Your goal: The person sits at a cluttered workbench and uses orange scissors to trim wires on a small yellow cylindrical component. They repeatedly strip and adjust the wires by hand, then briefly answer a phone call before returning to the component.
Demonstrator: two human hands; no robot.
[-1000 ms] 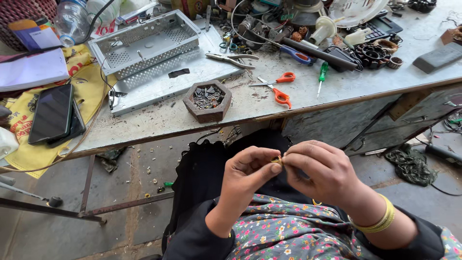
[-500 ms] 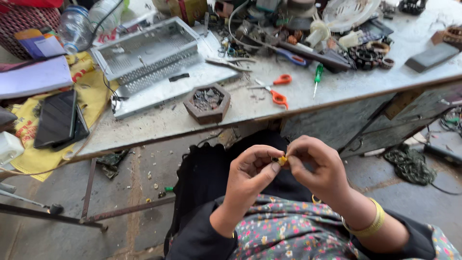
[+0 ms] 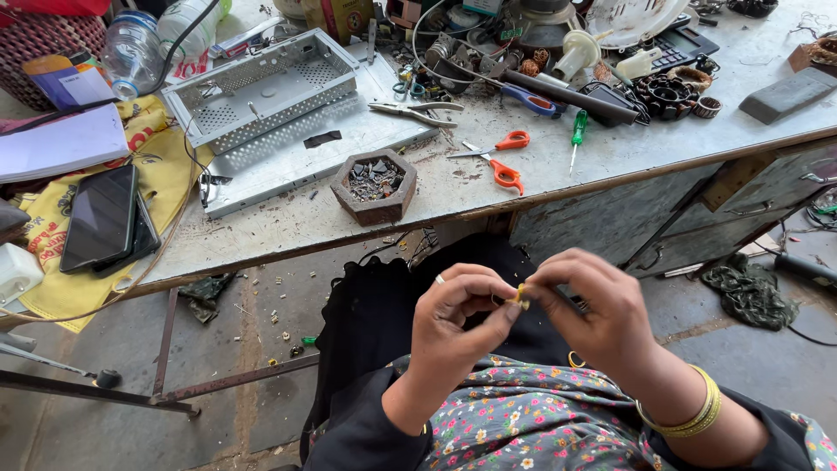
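Near the bottom of the view, above the lap, the left hand (image 3: 458,318) and the right hand (image 3: 593,310) meet fingertip to fingertip; between them sits a small yellow piece (image 3: 520,294), pinched by the thumb and fingers of both hands, so each hand is closed on it; what the piece is cannot be told, for it is tiny and mostly covered. The left hand wears a ring on one finger; the right wrist carries yellow bangles (image 3: 689,414); below the hands lie a flowered garment (image 3: 523,427) and black cloth.

Farther off runs the worn workbench (image 3: 558,174), well apart from the hands; near its front edge stands a hexagonal wooden dish (image 3: 375,185) filled with dark bits; just right of it lie orange-handled scissors (image 3: 501,157), and right again a green-handled screwdriver (image 3: 576,135). Behind the dish rests a perforated metal chassis (image 3: 261,92) on a flat metal sheet, with pliers (image 3: 414,109) beside it. At the far left a dark phone (image 3: 100,218) lies on yellow cloth (image 3: 52,288); clear plastic bottles (image 3: 131,52) lie beyond it.
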